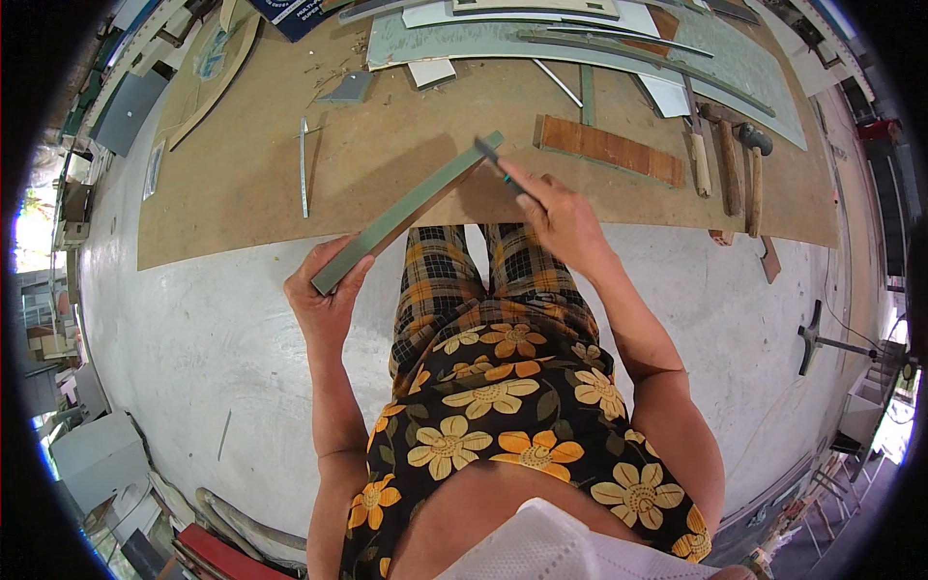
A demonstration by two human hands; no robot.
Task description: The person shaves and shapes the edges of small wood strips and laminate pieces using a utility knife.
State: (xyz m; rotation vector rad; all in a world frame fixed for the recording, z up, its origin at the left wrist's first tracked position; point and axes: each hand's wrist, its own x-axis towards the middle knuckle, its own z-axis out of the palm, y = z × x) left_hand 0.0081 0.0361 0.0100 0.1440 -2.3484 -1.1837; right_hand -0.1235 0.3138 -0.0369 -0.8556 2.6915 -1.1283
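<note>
My left hand grips the near end of a long, narrow green bar, with fingers and thumb at its two sides. The bar slants up to the right, its far end over the workbench; a brown side shows beneath the green face. In my closed right hand is a slim dark utility knife with a teal part. Its tip lies at the far end of the bar; whether it touches cannot be made out. A brown wooden board lies on the bench beyond my right hand.
On the brown workbench lie a thin pale strip and a grey offcut. Hammers and other handled tools rest at the right edge. Large pale-green sheets cover the back. A dark T-shaped stand is at right.
</note>
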